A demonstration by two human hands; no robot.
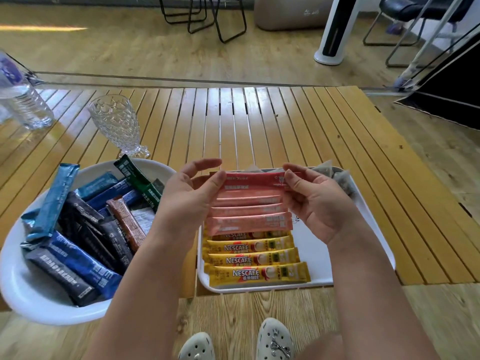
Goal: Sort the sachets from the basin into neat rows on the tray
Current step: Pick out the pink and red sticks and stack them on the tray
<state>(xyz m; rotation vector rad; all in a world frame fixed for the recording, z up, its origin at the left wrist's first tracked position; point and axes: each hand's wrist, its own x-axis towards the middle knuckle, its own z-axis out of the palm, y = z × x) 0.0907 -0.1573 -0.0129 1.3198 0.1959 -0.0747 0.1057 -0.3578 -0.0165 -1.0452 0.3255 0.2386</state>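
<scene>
**Sachet row at risk of a nudge**

Hands, left and right, pinched a red sachet by its ends above the tray, beyond the pink row. Lowered crooked, it could shove those.

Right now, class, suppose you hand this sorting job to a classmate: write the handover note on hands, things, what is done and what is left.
Left hand pinches the left end of a red sachet; right hand pinches its right end, over the tray.
Done: yellow sachets in a near row on the tray, pink sachets rowed behind them.
Left: lay the red one behind the pink; then sort the blue, dark, brown and green sachets piled in the basin.
</scene>
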